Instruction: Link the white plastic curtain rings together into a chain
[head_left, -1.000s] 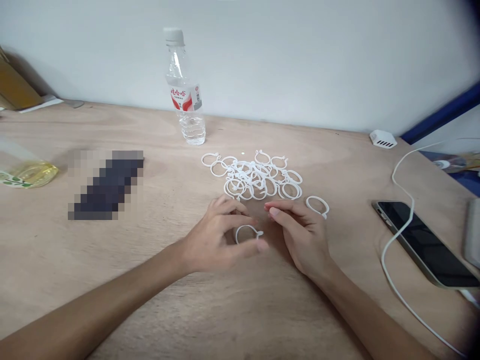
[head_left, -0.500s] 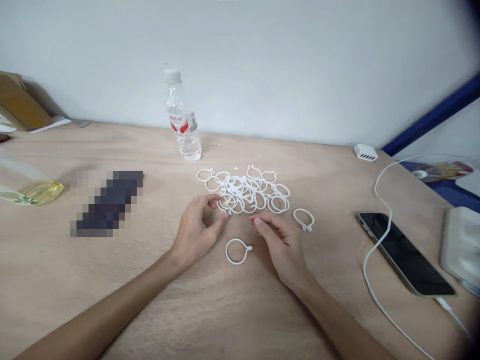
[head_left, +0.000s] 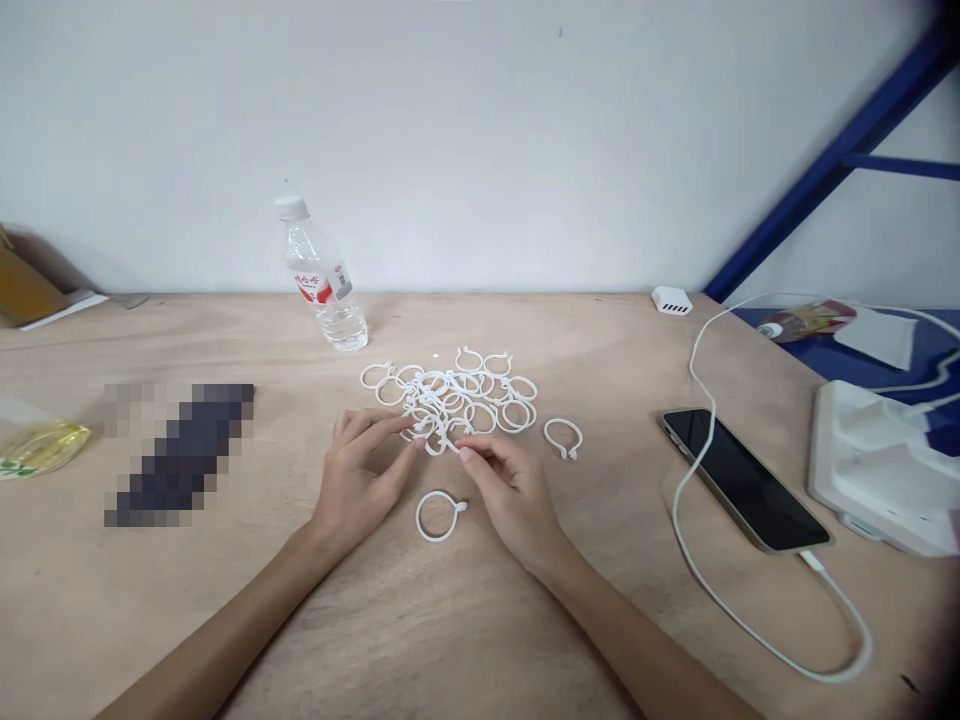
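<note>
A loose heap of white plastic split rings (head_left: pixel 450 400) lies on the plywood table (head_left: pixel 525 340). My left hand (head_left: pixel 360 480) reaches its front edge, fingers apart, with the tips on the rings. My right hand (head_left: pixel 510 495) comes in from the other side, its fingertips against a ring at the heap's front (head_left: pixel 436 440). Whether that ring is gripped is hidden. One single ring (head_left: pixel 439 516) lies just below and between my hands, touching neither. Another single ring (head_left: pixel 562 437) lies to the right of the heap.
A plastic water bottle (head_left: pixel 321 280) stands behind the heap. To the left lie a pixelated dark object (head_left: pixel 180 455) and a yellow-filled bag (head_left: pixel 41 448). To the right are a black smartphone (head_left: pixel 742 480) with a white cable (head_left: pixel 690 490), a small white charger (head_left: pixel 671 300) and a white tray (head_left: pixel 877 470).
My hands have moved off the single ring near me and forward to the heap's front edge. That ring now lies on the table. The view has tilted upward, showing more wall.
</note>
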